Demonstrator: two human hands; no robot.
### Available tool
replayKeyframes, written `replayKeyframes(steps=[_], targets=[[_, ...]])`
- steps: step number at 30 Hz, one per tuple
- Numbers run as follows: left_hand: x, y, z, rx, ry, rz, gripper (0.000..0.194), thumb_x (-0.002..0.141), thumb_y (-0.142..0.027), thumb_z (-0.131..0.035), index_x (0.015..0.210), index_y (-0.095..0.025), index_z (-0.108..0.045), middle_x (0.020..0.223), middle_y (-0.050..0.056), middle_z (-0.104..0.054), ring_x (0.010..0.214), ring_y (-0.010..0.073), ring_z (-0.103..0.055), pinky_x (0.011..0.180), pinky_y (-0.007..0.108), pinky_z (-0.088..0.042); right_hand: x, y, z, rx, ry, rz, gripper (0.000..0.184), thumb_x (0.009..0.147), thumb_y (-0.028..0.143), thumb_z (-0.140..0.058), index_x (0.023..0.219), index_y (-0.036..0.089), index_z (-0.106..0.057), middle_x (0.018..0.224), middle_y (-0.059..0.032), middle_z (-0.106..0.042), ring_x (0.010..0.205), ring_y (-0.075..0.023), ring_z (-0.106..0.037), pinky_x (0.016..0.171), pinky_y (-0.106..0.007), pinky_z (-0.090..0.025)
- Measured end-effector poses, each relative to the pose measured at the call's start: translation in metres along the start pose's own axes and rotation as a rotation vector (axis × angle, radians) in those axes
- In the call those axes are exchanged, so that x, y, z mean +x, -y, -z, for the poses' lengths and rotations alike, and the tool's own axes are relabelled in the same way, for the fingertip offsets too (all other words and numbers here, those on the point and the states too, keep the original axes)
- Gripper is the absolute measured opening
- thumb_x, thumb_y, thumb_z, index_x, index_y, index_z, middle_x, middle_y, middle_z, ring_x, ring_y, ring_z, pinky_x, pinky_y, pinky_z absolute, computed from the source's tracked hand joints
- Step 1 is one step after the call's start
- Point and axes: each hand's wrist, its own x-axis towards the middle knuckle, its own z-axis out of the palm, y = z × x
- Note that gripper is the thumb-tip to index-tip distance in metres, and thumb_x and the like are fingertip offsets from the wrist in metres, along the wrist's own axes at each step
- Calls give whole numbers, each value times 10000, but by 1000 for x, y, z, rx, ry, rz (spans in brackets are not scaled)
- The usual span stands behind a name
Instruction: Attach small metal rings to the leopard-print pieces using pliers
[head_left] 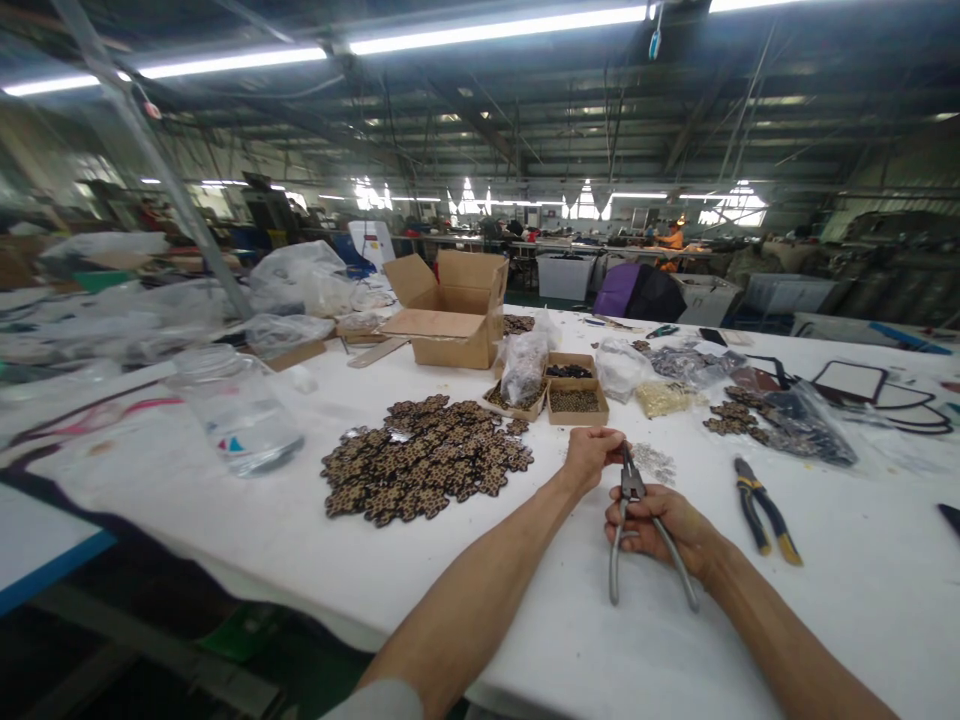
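In the head view my right hand (664, 522) is closed around a pair of grey metal pliers (631, 487), whose handles spread toward me and whose jaws point away. My left hand (590, 455) is closed in a pinch right at the jaw tips; whatever it holds there is too small to make out. Just beyond the pliers lies a scatter of small silvery metal pieces (654, 463) on the white table (555, 610). Left of my hands spreads a large pile of brown and black flower-shaped patches (427, 455).
Behind my hands stand small cardboard trays of tiny parts (576, 402) and an open cardboard box (457, 325). A clear plastic jar (238, 415) is at the left. Yellow-and-black pliers (765, 512) lie at the right, near plastic bags (806, 425). A person in orange (673, 238) is far back.
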Motion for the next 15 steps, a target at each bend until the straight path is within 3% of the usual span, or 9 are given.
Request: replayKeyframes(steps=[4,8,15], targets=[[0,-3,1,-29,36,62,249,745,-266,-742,840,-49,-666,783,159,-697,647,197,-667,629,328,-544,1,0,1,7,-4,-5,328,787,158,-665,1095,142,-551,891,-96,-635,904,-286,-660,683,-339,-507],[0,-3,1,-20,70,2,337,660,-278,-818,858,-50,-668,791,148,-698,649,198,-668,624,320,-541,1,-1,1,4,3,-8,329,790,158,-659,1100,138,-549,894,-95,-634,908,-287,-657,686,-338,-505],[-2,2,-4,46,-25,-54,414,582,-318,-860,817,-49,-651,724,135,-683,574,199,-649,560,326,-531,1,-1,4,14,16,-20,314,770,143,-654,1070,136,-562,898,-101,-645,849,-253,-660,682,-329,-503]])
